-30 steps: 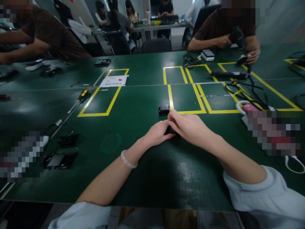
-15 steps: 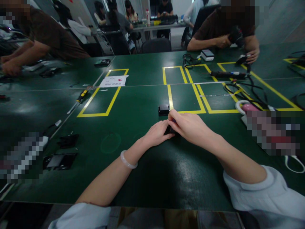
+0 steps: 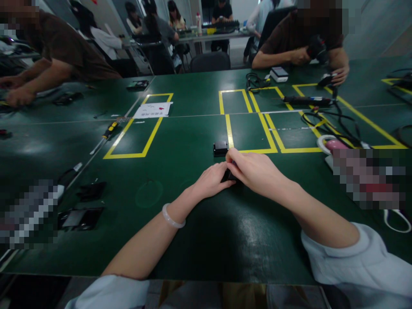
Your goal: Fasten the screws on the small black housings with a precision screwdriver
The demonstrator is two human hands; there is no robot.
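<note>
My left hand (image 3: 214, 180) lies low over the green table, its fingers closed around a small black part (image 3: 229, 175) that is mostly hidden. Against it, my right hand (image 3: 249, 166) is closed in a pinch over the same part. Whatever sits between the right fingertips is too small and covered to name. Just beyond my fingers a small glossy black block (image 3: 220, 148) rests on the table, apart from both hands.
Yellow tape outlines mark the table (image 3: 193, 206). To the left lie a yellow-black screwdriver (image 3: 111, 128), a paper label (image 3: 153, 110) and black flat parts (image 3: 82, 218). Black cables (image 3: 341, 122) run at right. Across the table, a co-worker holds a power drill (image 3: 318, 49).
My hands keep nearly the same pose at the black part. At far left, a co-worker's hands have shifted slightly over the table.
</note>
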